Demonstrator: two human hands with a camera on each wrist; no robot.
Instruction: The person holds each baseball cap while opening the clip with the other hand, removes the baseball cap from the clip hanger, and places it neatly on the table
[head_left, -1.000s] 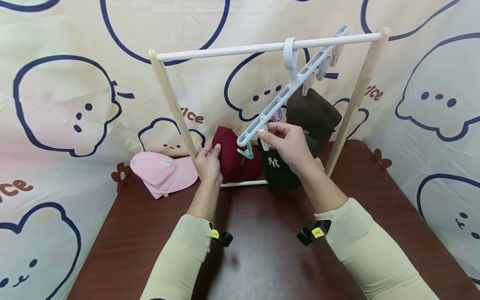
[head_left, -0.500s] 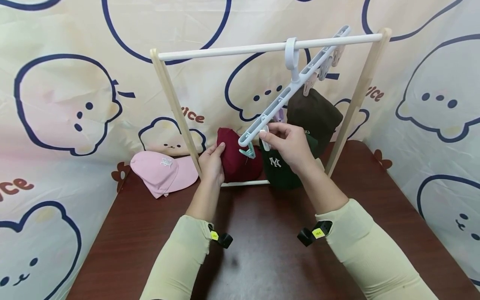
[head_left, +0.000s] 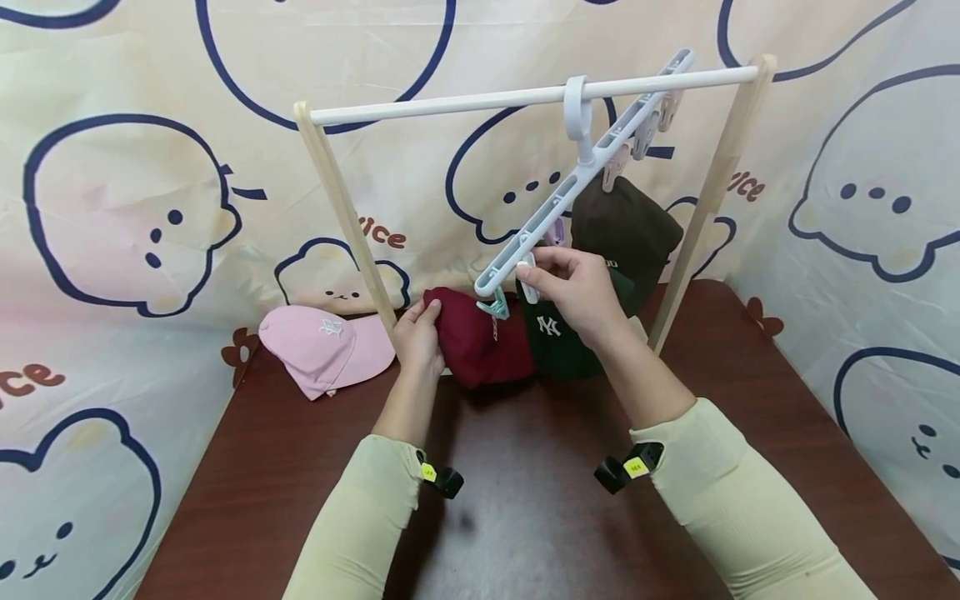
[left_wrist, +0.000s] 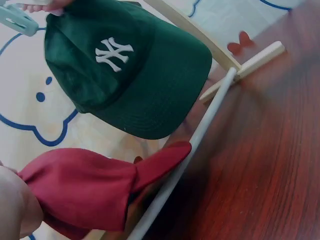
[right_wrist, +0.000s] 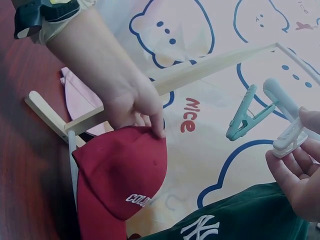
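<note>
The red cap (head_left: 480, 337) looked light and soft, its fabric crown likely to fold or dent under the fingers, while the brim seemed stiffer and would probably keep its curve. Nothing about it suggested fragility, and the matt cloth did not seem slippery. A pinch on the crown's edge or top looked sound enough, though the brim would tend to swing the cap downward; a fold of the crown cloth seemed the best place for a clip to bite.

The cap was just left of centre in the head view, above the counter (head_left: 517, 500). The left hand (head_left: 420, 333) pinched its crown at the cap's left edge, thumb on the near side. To the cap's right and higher, the right hand (head_left: 577, 287) pinched a white clip (head_left: 529, 279) under the lower end of the hanger (head_left: 555, 204), apart from the red cap. Between the hands hung a teal clip (head_left: 495, 305), overlapping the cap in the head view but clear of it in the right wrist view. The green cap (head_left: 551, 346) hung below the right hand.
</note>
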